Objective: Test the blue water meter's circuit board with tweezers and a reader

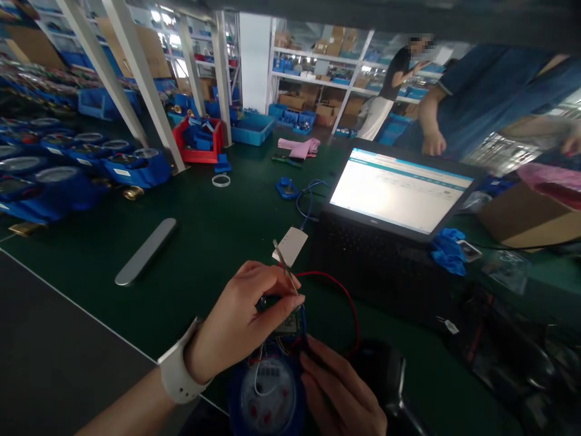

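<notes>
My left hand (258, 309), with a white wristband, pinches slim metal tweezers (284, 263) between thumb and forefinger. The tweezers slant up and away from the fingertips. Below them is a blue water meter (267, 393) with a round clear dial, thin wires and a small circuit board with a display (288, 324), partly covered by my left hand. My right hand (342, 387) is closed at the meter's right side, around a slender dark thing that I cannot make out. A red wire (347, 293) curves from near the tweezers to the right hand.
A laptop (394, 200) stands at the right, with a white box (290, 245) on a blue cable beside it. A grey bar (146, 251) lies on the left. More blue meters (136, 169), a red bin (200, 142) and a person (494, 97) are beyond.
</notes>
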Available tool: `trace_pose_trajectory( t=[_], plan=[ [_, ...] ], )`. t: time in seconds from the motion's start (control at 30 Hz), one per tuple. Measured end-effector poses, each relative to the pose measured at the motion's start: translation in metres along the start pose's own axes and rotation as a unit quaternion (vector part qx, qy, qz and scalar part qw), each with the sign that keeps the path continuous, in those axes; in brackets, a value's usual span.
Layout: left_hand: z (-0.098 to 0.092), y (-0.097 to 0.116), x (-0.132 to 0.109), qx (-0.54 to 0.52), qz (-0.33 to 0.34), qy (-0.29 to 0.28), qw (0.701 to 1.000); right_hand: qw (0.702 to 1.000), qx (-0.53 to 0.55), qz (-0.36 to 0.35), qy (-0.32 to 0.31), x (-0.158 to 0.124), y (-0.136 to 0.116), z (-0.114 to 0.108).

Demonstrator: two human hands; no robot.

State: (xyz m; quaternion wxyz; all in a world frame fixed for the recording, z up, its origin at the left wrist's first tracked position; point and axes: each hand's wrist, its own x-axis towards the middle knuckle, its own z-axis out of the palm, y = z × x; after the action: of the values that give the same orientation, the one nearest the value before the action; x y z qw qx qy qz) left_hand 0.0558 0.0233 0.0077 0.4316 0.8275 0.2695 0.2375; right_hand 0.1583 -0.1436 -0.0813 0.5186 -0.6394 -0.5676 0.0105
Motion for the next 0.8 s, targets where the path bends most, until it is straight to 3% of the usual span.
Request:
trace_pose_trajectory(
  t=[0.2,0.57,0.8],
  plan=[
    [0.0014,0.0026,0.0066,0.010,0.031,-0.072,0.997,0.999,-0.015,-0.044,0.007,0.0004,0.0073,0.0006],
    [0.0071,-0.0045,0.0021,-0.006,0.011,-0.076,0.997,0.998,-0.059,-0.021,-0.001,-0.0023,0.0024,-0.0019],
    [0.0089,-0.0073,0.0017,-0.005,0.041,-0.076,0.996,0.998,-0.051,-0.028,-0.004,-0.0034,0.0042,-0.0009]
  ],
)
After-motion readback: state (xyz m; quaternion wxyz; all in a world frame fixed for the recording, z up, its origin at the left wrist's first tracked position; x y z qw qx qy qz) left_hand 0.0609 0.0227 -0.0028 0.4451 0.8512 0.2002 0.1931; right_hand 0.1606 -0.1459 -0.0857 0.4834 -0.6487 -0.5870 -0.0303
